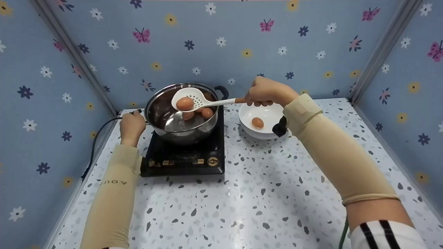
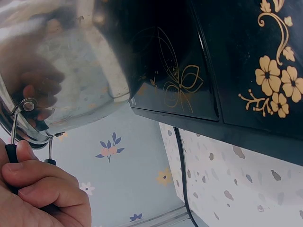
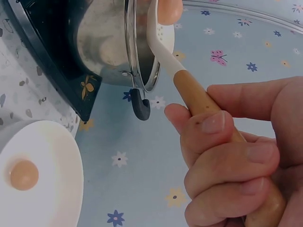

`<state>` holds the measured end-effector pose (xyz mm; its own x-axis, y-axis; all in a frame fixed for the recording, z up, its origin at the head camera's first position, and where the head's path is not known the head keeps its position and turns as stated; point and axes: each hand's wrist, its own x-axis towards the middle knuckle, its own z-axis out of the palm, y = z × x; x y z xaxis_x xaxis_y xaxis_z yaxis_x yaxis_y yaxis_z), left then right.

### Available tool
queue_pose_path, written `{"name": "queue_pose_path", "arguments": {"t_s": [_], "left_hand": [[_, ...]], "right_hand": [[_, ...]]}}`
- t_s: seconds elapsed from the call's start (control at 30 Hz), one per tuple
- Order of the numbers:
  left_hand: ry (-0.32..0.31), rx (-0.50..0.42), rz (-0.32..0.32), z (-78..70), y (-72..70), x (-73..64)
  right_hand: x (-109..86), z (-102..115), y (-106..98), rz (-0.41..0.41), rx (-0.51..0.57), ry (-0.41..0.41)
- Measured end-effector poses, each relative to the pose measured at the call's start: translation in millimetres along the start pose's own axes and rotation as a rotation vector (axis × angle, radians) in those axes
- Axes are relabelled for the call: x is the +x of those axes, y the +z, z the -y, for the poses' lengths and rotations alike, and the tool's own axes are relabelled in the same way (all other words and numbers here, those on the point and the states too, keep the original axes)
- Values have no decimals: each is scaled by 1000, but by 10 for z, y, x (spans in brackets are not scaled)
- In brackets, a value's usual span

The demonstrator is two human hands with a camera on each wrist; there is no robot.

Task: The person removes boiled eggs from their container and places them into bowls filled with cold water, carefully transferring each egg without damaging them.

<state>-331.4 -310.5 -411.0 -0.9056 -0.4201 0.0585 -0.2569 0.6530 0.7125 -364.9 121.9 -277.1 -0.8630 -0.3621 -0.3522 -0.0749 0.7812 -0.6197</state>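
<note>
Likely lifting egg (image 1: 185, 103): your right hand (image 1: 265, 90) grips skimmer (image 1: 209, 103), left hand (image 1: 132, 127) grips pot handle (image 2: 11, 153); next needs level carry to bowl (image 1: 247, 116) below right fingers.

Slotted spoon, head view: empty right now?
No, one brown egg sits in the head of the slotted spoon, which the right hand holds over the steel pot.

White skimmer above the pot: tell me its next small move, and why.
Probably the right hand should carry the skimmer, kept level, rightward until its head is over the white bowl. A brown egg lies in that head above the pot, and the bowl, which holds another egg, stands to the pot's right.
</note>
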Motion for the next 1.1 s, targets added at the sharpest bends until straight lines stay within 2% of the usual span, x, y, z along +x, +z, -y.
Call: {"name": "queue_pose_path", "arguments": {"t_s": [0.43, 1.1], "left_hand": [[-18, -30, 18, 22, -15, -13], [-36, -24, 46, -6, -13, -19]], "right_hand": [[-164, -152, -155, -26, 1, 47], [-273, -365, -293, -42, -21, 71]]}}
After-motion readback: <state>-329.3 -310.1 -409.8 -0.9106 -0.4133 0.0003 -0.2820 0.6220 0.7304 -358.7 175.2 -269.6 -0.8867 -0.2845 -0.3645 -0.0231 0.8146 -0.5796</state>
